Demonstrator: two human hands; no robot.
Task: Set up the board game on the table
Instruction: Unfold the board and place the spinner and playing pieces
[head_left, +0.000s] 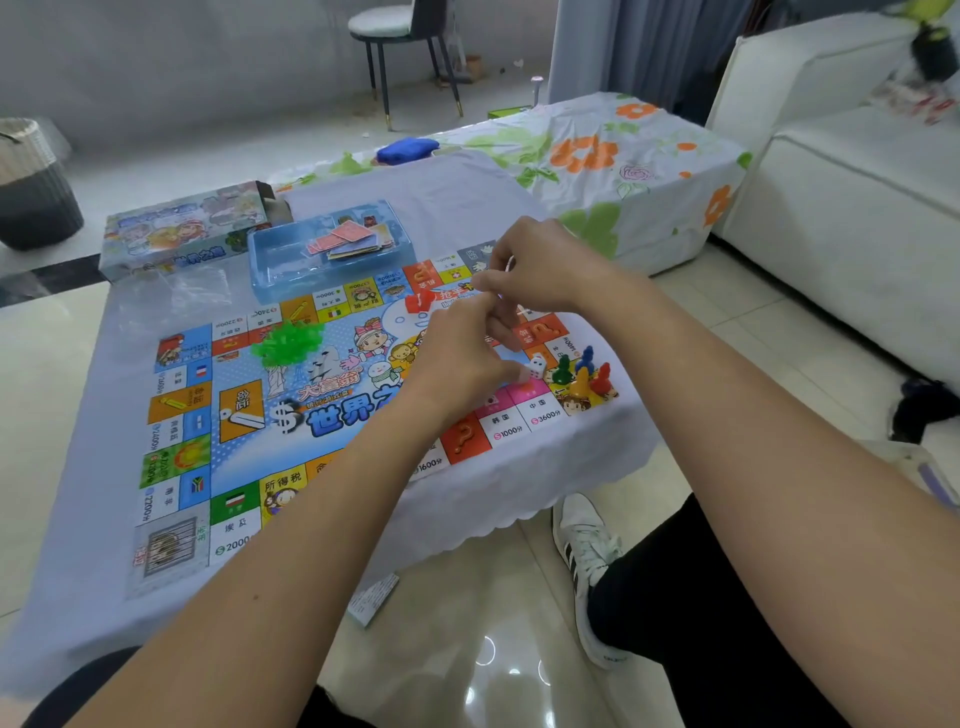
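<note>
- Head view shows the game board (291, 415) lying flat on a table covered with a pale cloth (78, 571); its long axis runs from the lower left of the frame toward the centre right, one corner pointing at the lower left.
- Both hands meet above the board's far right part. The left hand (462, 358) and the right hand (540, 265) have their fingers curled toward each other, fingertips together, pinching something small between them; what it is cannot be made out.
- A white die (536, 365) sits just beside the left hand, with four pawns (582, 371), green, blue, yellow and red, standing upright near the board's right corner.
- A heap of green pieces (288, 340) lies on the board left of centre; red pieces (418, 301) lie near the fingertips.
- A clear blue tray (270, 270) holding cards (345, 241) overlaps the board's far edge, and the game box (182, 228) lies beside it at upper left.
- A clear plastic bag (171, 296) lies in front of the box.
</note>
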